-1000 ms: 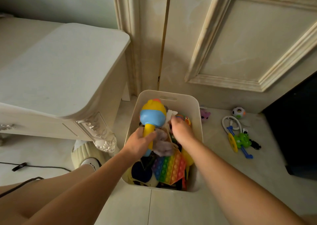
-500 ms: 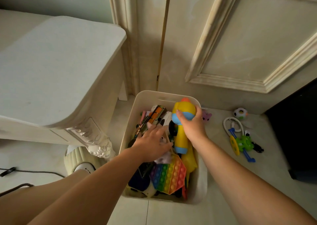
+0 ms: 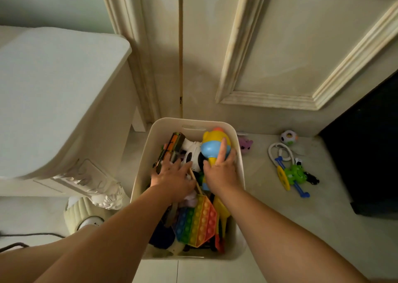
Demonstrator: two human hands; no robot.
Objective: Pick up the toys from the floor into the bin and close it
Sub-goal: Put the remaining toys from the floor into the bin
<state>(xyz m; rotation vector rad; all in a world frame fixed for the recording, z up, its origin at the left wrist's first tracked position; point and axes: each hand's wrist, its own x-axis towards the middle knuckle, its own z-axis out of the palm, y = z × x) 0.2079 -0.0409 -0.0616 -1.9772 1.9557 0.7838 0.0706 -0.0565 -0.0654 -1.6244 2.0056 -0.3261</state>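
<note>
Toys fill the white bin (image 3: pixel 165 129) nearly to its rim, so the picking-up looks mostly done. At the near end a rainbow pop toy (image 3: pixel 198 222) lies on top. Midway, the left hand (image 3: pixel 172 177) presses flat on the heap, fingers spread. Beyond it the right hand (image 3: pixel 221 172) grips a yellow-and-blue toy (image 3: pixel 213 140) at the bin's far right corner, index finger straight along its head. Left to gather from the floor (image 3: pixel 269 218): a green-and-blue toy (image 3: pixel 294 175) well right of the bin, a purple toy (image 3: pixel 245 143) just beside its far corner, and a spotted ball (image 3: pixel 289 136) by the door. No lid shows, so closing remains.
</note>
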